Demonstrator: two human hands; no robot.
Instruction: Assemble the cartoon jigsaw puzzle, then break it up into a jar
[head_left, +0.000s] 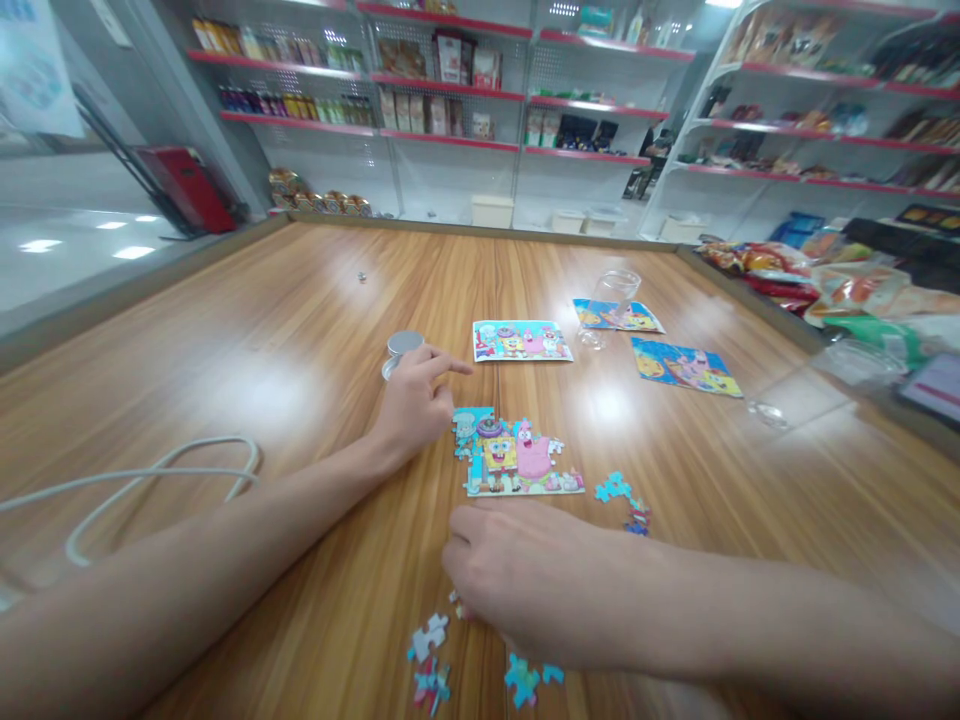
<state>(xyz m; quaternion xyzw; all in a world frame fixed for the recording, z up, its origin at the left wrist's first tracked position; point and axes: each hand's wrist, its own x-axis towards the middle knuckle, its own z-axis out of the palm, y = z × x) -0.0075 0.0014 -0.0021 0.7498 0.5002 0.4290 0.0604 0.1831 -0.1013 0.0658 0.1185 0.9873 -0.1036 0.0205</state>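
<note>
A partly joined cartoon jigsaw puzzle (532, 458) lies on the table in front of me, its right and upper edges ragged. Just past its upper left, my left hand (420, 395) hovers with the index finger stretched toward a picture card (523, 342); nothing is in it. My right hand (517, 570) is below the puzzle, palm down with curled fingers. A small puzzle piece (456, 603) peeks out at its fingertips, which are mostly hidden. Loose puzzle pieces (430, 636) lie near that hand, with blue pieces (523, 680) below it and more pieces (615, 487) to the right.
Two more picture cards (686, 368) lie at the right, by a clear jar (615, 295) and another clear container (825, 385). A silver lid (406, 343) sits behind my left hand. A white cable (165, 470) loops at the left. Snack packets (772, 270) line the right edge.
</note>
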